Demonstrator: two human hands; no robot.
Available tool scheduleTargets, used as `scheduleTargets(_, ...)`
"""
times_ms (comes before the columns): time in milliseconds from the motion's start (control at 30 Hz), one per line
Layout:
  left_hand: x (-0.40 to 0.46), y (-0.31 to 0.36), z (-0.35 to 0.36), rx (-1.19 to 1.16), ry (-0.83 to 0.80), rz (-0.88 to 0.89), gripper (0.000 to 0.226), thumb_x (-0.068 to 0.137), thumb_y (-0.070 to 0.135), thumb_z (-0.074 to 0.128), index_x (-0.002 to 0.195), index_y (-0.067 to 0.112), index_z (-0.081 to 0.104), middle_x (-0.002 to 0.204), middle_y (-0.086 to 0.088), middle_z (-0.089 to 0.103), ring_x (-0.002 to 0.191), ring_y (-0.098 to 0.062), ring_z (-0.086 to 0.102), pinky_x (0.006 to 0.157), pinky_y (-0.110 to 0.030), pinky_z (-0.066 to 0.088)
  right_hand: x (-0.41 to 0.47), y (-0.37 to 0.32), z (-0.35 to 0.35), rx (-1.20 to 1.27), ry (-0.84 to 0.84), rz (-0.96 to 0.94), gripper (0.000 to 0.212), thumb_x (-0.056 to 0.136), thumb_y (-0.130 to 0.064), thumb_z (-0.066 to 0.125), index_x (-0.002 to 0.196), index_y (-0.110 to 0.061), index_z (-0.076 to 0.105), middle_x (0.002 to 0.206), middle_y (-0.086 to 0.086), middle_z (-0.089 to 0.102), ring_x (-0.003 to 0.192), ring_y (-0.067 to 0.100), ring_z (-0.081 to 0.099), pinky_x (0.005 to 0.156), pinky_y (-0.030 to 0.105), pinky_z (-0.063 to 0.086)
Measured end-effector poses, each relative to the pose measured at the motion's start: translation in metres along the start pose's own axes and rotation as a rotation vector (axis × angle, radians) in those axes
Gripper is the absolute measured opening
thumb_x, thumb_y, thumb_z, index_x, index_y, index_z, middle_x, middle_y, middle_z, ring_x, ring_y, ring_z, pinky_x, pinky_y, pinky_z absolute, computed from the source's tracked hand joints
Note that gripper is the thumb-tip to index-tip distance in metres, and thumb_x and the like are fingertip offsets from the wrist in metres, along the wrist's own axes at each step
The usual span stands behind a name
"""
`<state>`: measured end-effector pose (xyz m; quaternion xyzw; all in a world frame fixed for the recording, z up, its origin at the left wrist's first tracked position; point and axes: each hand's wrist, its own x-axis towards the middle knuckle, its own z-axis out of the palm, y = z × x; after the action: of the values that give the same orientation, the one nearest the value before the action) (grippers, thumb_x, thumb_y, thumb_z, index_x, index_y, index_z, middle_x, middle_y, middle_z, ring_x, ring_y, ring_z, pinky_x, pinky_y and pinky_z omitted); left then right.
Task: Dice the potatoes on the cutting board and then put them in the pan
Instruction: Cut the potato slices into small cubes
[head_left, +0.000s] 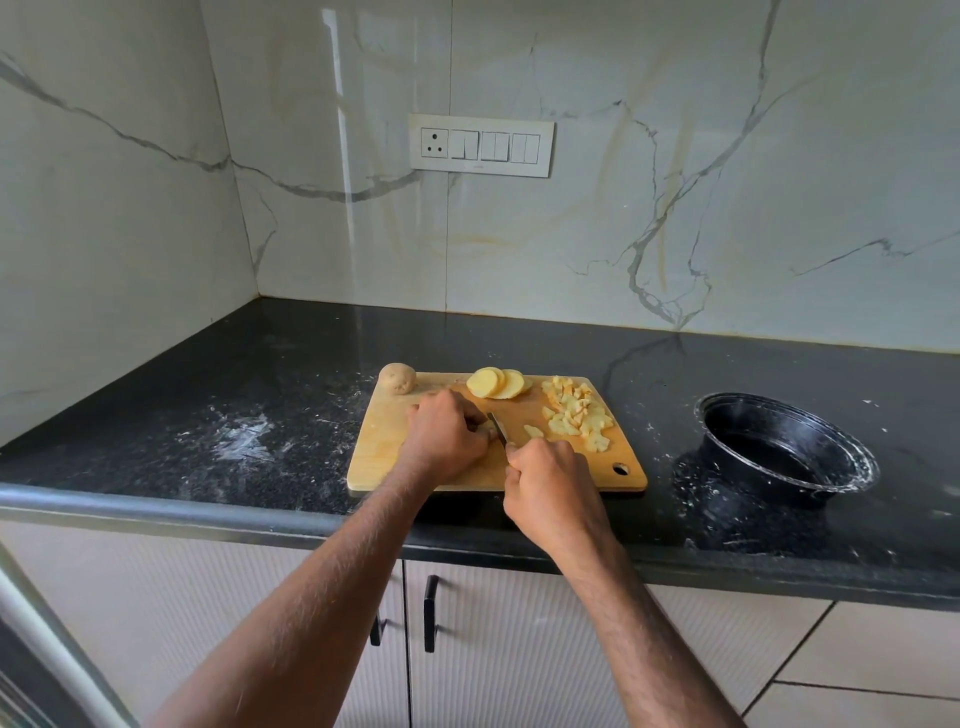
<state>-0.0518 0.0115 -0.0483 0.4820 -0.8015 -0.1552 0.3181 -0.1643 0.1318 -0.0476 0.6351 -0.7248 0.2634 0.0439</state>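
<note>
On inspection, the task stood partly done. My left hand (447, 439) lay on the cutting board (379, 457), its fingers curled down over a small potato piece (487, 427); that piece was mostly hidden, so its shape could not be confirmed. My right hand (545, 478) had its fingers wrapped round the handle of the knife (497, 427), the blade angled down beside the held piece.

Completed work: a pile of diced potato (576, 413) at the board's right end. Outstanding: a fan of round slices (496, 383) at the far edge, not yet diced, and one whole unpeeled potato (397, 378) at the far left corner. The black pan (779, 447) sat on the dark surface (208, 405), well apart to the right; no potato was visible in it. In my judgement, transfer had not begun.
</note>
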Motion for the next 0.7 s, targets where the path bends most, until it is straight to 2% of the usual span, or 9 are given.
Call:
scheduleTargets(100, -0.001, 0.001, -0.001, -0.03, -0.006, 0.018, 0.01, 0.079, 0.026, 0.076, 0.086, 0.019, 0.08, 0.085, 0.007, 0.075, 0.081, -0.014, 0.064, 0.088, -0.044, 0.055, -0.008, 0.006, -0.003, 0.017, 0.02, -0.002, 0.018, 0.097, -0.018, 0.061, 0.109, -0.013, 0.074, 0.091, 0.001, 0.073, 0.076, 0.015, 0.068, 0.066, 0.031, 0.061)
scheduleTargets(233, -0.005, 0.002, -0.007, -0.03, -0.039, 0.031, 0.005, 0.079, 0.023, 0.076, 0.082, 0.019, 0.078, 0.081, 0.009, 0.074, 0.076, -0.012, 0.064, 0.083, -0.039, 0.056, -0.014, 0.015, -0.004, 0.017, 0.086, 0.046, 0.02, 0.095, -0.022, 0.065, 0.11, -0.015, 0.076, 0.101, -0.002, 0.076, 0.08, 0.012, 0.07, 0.068, 0.027, 0.061)
scheduleTargets(300, -0.006, 0.002, -0.01, -0.033, -0.048, 0.019, 0.011, 0.078, 0.021, 0.075, 0.068, 0.019, 0.073, 0.069, 0.009, 0.068, 0.065, -0.009, 0.057, 0.065, -0.026, 0.052, -0.014, 0.019, -0.005, 0.032, 0.116, 0.07, 0.023, 0.094, -0.023, 0.066, 0.113, -0.014, 0.075, 0.106, -0.003, 0.076, 0.079, 0.011, 0.07, 0.069, 0.023, 0.06)
scheduleTargets(367, -0.007, 0.001, -0.009, -0.054, -0.042, 0.006, 0.029, 0.076, 0.021, 0.074, 0.053, 0.021, 0.058, 0.054, 0.013, 0.053, 0.054, -0.008, 0.045, 0.053, -0.019, 0.037, -0.013, 0.018, -0.009, 0.072, 0.137, 0.083, 0.025, 0.094, -0.022, 0.067, 0.117, -0.013, 0.074, 0.108, -0.003, 0.076, 0.081, 0.009, 0.07, 0.068, 0.017, 0.055)
scheduleTargets(400, -0.007, 0.001, -0.009, -0.059, -0.034, -0.003, 0.028, 0.075, 0.022, 0.075, 0.052, 0.02, 0.058, 0.054, 0.013, 0.054, 0.053, -0.008, 0.046, 0.052, -0.019, 0.036, -0.012, 0.016, -0.01, 0.091, 0.143, 0.081, 0.026, 0.094, -0.022, 0.067, 0.119, -0.013, 0.073, 0.109, -0.003, 0.075, 0.083, 0.008, 0.07, 0.068, 0.014, 0.053)
scheduleTargets(467, -0.006, 0.0, -0.009, -0.05, -0.024, -0.011, 0.018, 0.074, 0.023, 0.076, 0.059, 0.017, 0.068, 0.06, 0.01, 0.064, 0.058, -0.01, 0.055, 0.054, -0.024, 0.046, -0.008, 0.011, -0.009, 0.113, 0.146, 0.07, 0.027, 0.095, -0.022, 0.066, 0.12, -0.014, 0.072, 0.111, -0.004, 0.075, 0.084, 0.007, 0.069, 0.065, 0.009, 0.049)
scheduleTargets(533, -0.005, 0.0, -0.009, -0.048, -0.013, -0.009, 0.011, 0.072, 0.022, 0.076, 0.068, 0.012, 0.075, 0.068, 0.004, 0.071, 0.066, -0.014, 0.064, 0.063, -0.032, 0.056, -0.005, 0.006, -0.006, 0.126, 0.145, 0.061, 0.025, 0.095, -0.022, 0.066, 0.117, -0.013, 0.074, 0.113, -0.005, 0.074, 0.084, 0.007, 0.07, 0.064, 0.006, 0.045)
scheduleTargets(600, -0.005, 0.0, -0.01, -0.05, -0.004, -0.006, 0.011, 0.072, 0.02, 0.075, 0.074, 0.009, 0.078, 0.074, 0.001, 0.074, 0.072, -0.016, 0.067, 0.07, -0.034, 0.059, -0.002, 0.0, -0.002, 0.136, 0.139, 0.052, 0.024, 0.095, -0.022, 0.066, 0.117, -0.013, 0.074, 0.115, -0.004, 0.074, 0.086, 0.009, 0.07, 0.065, 0.008, 0.047)
scheduleTargets(700, -0.006, 0.0, -0.01, -0.049, -0.012, -0.004, 0.01, 0.073, 0.018, 0.074, 0.076, 0.009, 0.078, 0.075, 0.001, 0.075, 0.072, -0.015, 0.068, 0.07, -0.034, 0.06, 0.0, -0.006, 0.004, 0.151, 0.137, 0.048, 0.028, 0.096, -0.022, 0.066, 0.122, -0.013, 0.071, 0.117, -0.003, 0.073, 0.088, 0.01, 0.07, 0.068, 0.013, 0.052)
